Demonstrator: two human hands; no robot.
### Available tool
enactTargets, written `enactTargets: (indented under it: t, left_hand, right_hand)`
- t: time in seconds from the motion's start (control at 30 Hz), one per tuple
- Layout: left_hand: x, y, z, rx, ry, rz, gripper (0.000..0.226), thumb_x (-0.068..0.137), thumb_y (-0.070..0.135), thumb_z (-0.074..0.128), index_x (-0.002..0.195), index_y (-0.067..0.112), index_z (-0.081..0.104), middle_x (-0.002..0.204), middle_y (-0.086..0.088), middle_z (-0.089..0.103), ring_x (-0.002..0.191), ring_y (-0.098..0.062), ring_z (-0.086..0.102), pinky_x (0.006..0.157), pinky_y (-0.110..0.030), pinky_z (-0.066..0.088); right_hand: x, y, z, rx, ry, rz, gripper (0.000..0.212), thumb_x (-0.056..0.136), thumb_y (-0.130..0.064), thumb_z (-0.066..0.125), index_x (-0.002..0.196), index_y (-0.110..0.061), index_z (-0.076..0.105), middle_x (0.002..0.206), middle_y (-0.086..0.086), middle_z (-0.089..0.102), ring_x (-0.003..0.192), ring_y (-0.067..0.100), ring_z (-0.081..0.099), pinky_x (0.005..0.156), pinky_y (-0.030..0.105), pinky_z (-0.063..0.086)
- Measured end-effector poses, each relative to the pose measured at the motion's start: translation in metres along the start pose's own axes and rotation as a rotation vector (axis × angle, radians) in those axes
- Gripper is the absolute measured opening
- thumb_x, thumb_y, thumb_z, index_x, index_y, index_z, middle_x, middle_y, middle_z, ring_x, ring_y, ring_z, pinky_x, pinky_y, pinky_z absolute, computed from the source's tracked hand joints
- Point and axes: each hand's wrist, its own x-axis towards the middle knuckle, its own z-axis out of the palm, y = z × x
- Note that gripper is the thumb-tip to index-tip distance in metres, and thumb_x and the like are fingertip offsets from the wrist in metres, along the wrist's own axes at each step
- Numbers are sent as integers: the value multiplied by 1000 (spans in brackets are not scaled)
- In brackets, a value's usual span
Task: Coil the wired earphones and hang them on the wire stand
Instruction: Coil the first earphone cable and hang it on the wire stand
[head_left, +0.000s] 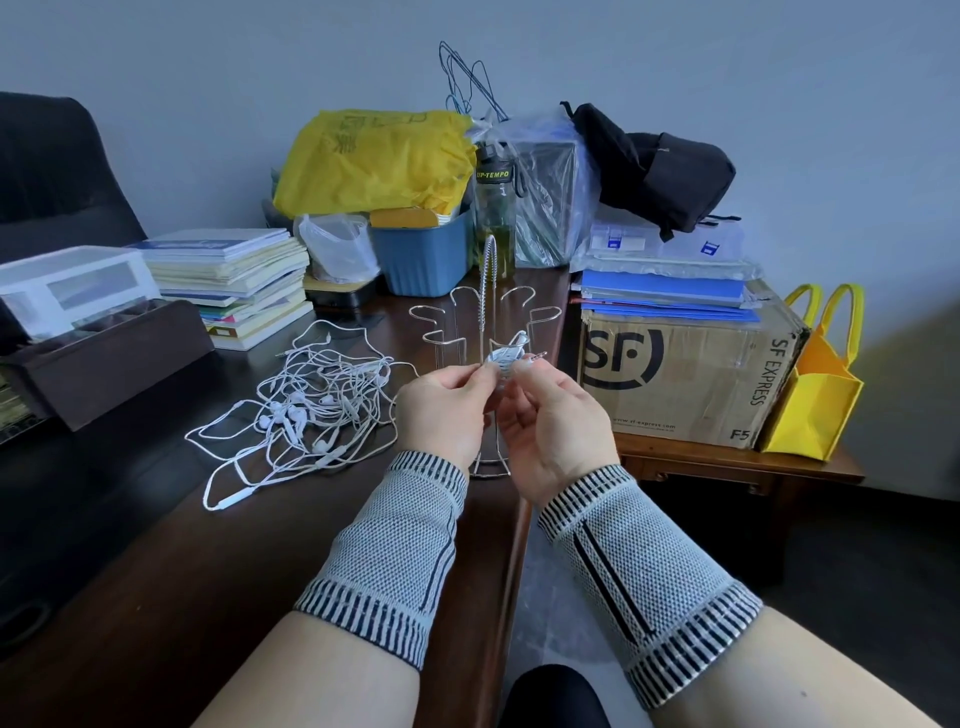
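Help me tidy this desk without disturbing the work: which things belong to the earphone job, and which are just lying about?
In use:
small coiled bundle of white earphone wire, pinched by left hand and right hand
silver wire stand
tangled pile of white wired earphones

Lying about:
stack of books
blue plastic bin
yellow plastic bag
brown cardboard box

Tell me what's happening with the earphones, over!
Left hand and right hand both pinch coiled earphones. Held before wire stand, not hung yet. Tangled earphone pile waits left. Nothing blocking.

White earphones (311, 410), silver wire stand (488, 312), yellow bag (374, 161), blue tub (423, 257)
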Motion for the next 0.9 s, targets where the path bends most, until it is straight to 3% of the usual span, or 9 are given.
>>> enactTargets:
  t: [0.13, 0.23, 0.4, 0.6, 0.7, 0.9]
  left_hand:
    - [-1, 1, -1, 12, -21, 3, 9, 81, 25, 72, 80, 19, 79, 71, -3, 75, 76, -26, 73, 80, -48, 60]
    - [0, 0, -1, 36, -17, 20, 15, 72, 35, 69, 81, 27, 78, 73, 1, 75, 78, -21, 74, 83, -46, 59]
    - [-1, -2, 1, 81, -4, 70, 8, 75, 36, 68, 71, 37, 75, 71, 3, 74, 77, -24, 72, 79, -46, 60]
    - [0, -5, -2, 139, 21, 117, 15, 83, 32, 69, 94, 25, 77, 77, 7, 75, 80, -16, 72, 81, -42, 59]
    - [0, -6, -2, 150, 21, 120, 20, 83, 34, 68, 96, 22, 77, 77, 8, 75, 81, -16, 72, 82, -42, 59]
    - [-2, -5, -2, 206, 40, 167, 28, 86, 33, 67, 110, 20, 74, 96, 6, 75, 91, -12, 69, 88, -38, 57]
  right_hand:
    - [-1, 2, 1, -31, 64, -39, 12, 88, -1, 63, 81, -11, 63, 68, 3, 69, 55, 7, 63, 54, 18, 47]
    - [-3, 5, 0, -42, 138, -6, 9, 86, -1, 65, 83, -9, 64, 72, 7, 68, 56, 10, 62, 53, 19, 48]
    - [-4, 11, -2, -107, 185, 18, 5, 85, -4, 67, 82, -7, 66, 68, 7, 68, 53, 10, 61, 52, 21, 48]
    - [-4, 7, -3, -177, 177, 19, 4, 85, 0, 65, 84, -3, 68, 69, 10, 67, 54, 11, 61, 58, 23, 50]
    - [-4, 2, -2, -198, 170, 49, 6, 86, 1, 63, 84, 0, 69, 68, 12, 66, 54, 12, 59, 59, 23, 49]
    - [-3, -3, -4, -265, 143, 76, 13, 83, 4, 63, 71, 0, 66, 64, 12, 65, 54, 13, 59, 57, 23, 48]
